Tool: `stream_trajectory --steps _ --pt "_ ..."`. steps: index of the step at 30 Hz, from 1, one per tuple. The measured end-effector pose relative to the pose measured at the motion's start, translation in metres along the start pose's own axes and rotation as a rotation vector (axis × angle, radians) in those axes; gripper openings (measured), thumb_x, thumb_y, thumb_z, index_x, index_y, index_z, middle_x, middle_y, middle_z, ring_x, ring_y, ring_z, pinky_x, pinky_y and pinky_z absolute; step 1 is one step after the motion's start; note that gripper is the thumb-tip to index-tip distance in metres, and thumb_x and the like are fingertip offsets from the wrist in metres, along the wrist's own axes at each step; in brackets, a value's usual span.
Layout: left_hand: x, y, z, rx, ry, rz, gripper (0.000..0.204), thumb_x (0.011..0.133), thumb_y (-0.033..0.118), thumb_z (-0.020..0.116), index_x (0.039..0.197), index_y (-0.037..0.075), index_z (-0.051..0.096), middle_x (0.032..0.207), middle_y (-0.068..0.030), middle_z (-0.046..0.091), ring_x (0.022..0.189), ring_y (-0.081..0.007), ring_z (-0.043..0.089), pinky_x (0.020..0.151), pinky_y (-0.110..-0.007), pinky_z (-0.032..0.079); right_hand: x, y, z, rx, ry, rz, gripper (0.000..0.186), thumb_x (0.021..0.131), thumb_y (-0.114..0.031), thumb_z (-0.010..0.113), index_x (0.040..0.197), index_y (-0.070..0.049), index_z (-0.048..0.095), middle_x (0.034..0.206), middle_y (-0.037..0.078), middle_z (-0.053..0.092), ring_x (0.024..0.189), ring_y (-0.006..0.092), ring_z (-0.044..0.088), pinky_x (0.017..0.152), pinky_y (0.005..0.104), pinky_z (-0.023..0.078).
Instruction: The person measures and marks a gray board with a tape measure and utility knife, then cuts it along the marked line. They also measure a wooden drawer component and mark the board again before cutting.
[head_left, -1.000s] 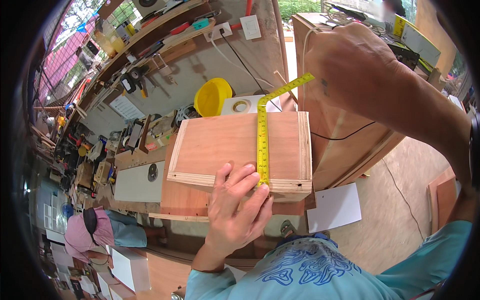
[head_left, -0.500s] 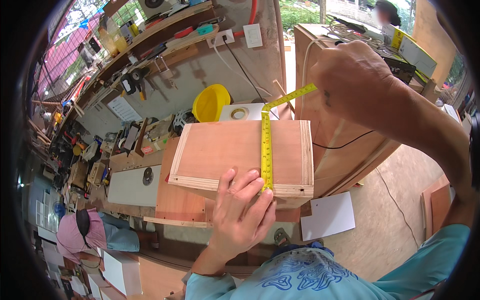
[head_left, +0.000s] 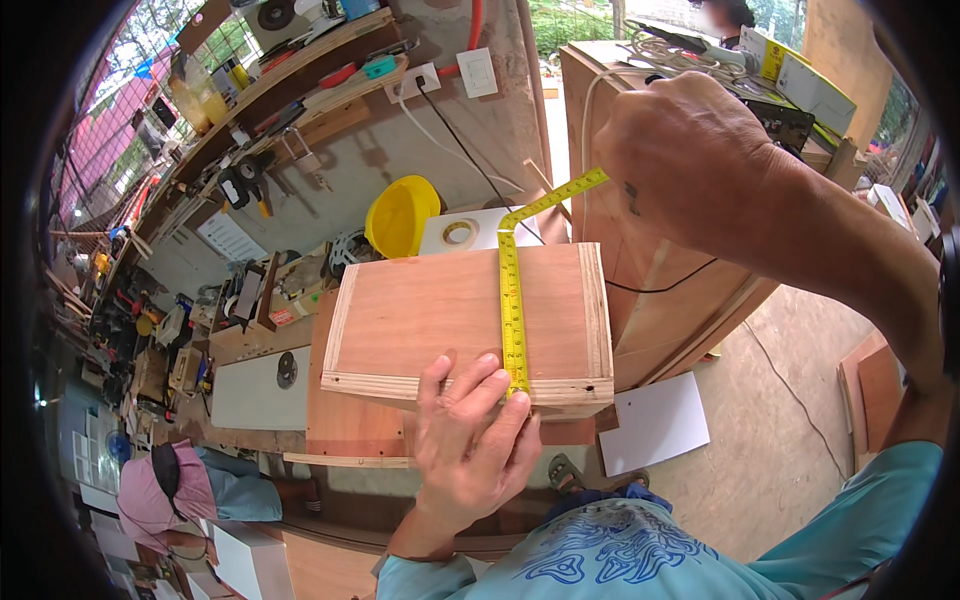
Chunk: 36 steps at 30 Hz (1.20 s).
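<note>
A plywood box (head_left: 420, 310) stands on a reddish board (head_left: 355, 430) on the bench. A yellow tape measure blade (head_left: 510, 290) lies across the box's top and bends up past the far edge toward my right hand (head_left: 690, 150), which is closed at the blade's upper end, its grip mostly hidden. My left hand (head_left: 475, 440) holds the blade's lower end at the box's near edge, thumb and fingers gripping there. Behind the box are a yellow hard hat (head_left: 398, 215) and a white board (head_left: 470, 220) with a tape roll (head_left: 458, 233) on it.
A tall plywood cabinet (head_left: 650, 320) with cables and boxes on top is at right. Tool-laden shelves (head_left: 300, 90) line the wall. A white sheet (head_left: 652, 425) and a cord lie on the floor. A person in pink (head_left: 185, 480) is at lower left; another is partly visible behind the cabinet.
The view has shifted, so the box sits slightly lower and further left in frame. Both hands keep their hold on the tape; my right hand moved slightly down from a second ago.
</note>
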<state>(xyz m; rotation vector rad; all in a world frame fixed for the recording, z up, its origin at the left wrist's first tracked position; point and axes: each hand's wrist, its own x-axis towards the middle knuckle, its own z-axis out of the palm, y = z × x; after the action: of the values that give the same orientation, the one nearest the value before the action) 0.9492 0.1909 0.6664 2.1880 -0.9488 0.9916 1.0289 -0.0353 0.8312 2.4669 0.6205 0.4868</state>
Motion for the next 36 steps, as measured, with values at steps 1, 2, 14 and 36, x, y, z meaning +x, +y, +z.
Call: stream_trajectory --steps 1,2,14,36 --pt "0.000 0.000 0.000 0.000 0.002 -0.001 0.035 0.068 -0.001 0.075 0.101 0.007 0.064 0.107 -0.0119 0.062 0.102 -0.0336 0.065 0.099 -0.056 0.043 -0.001 0.001 -0.003 0.000 -0.043 0.000 0.013 0.080 -0.021 0.069 0.077 -0.008 0.073 0.074 0.007 0.067 0.071 0.0194 0.070 0.060 0.0325 0.056" --pt "0.000 0.001 0.001 0.002 0.003 -0.001 0.036 0.068 -0.001 0.075 0.102 0.007 0.064 0.107 -0.0117 0.062 0.102 -0.0334 0.065 0.099 -0.056 0.043 -0.002 0.002 -0.001 0.006 -0.023 -0.029 0.013 0.079 -0.020 0.070 0.077 -0.008 0.074 0.075 0.007 0.068 0.071 0.0196 0.070 0.060 0.0327 0.056" --pt "-0.001 0.001 0.002 0.055 0.021 0.006 0.037 0.069 -0.002 0.070 0.103 0.008 0.062 0.107 -0.0106 0.062 0.103 -0.0324 0.065 0.099 -0.056 0.044 0.000 0.007 0.012 0.043 0.085 -0.090 0.006 0.071 -0.016 0.066 0.071 -0.010 0.067 0.068 0.007 0.061 0.063 0.0220 0.064 0.058 0.0355 0.051" --pt "0.003 -0.091 -0.099 -0.064 0.305 -0.337 0.023 0.086 -0.012 0.056 0.104 -0.004 0.067 0.109 -0.0144 0.069 0.101 -0.0212 0.064 0.089 -0.030 0.050 -0.036 0.024 0.005 0.240 0.088 -0.337 0.016 0.078 -0.016 0.066 0.069 -0.003 0.066 0.069 0.014 0.063 0.062 0.0275 0.064 0.060 0.0400 0.051"
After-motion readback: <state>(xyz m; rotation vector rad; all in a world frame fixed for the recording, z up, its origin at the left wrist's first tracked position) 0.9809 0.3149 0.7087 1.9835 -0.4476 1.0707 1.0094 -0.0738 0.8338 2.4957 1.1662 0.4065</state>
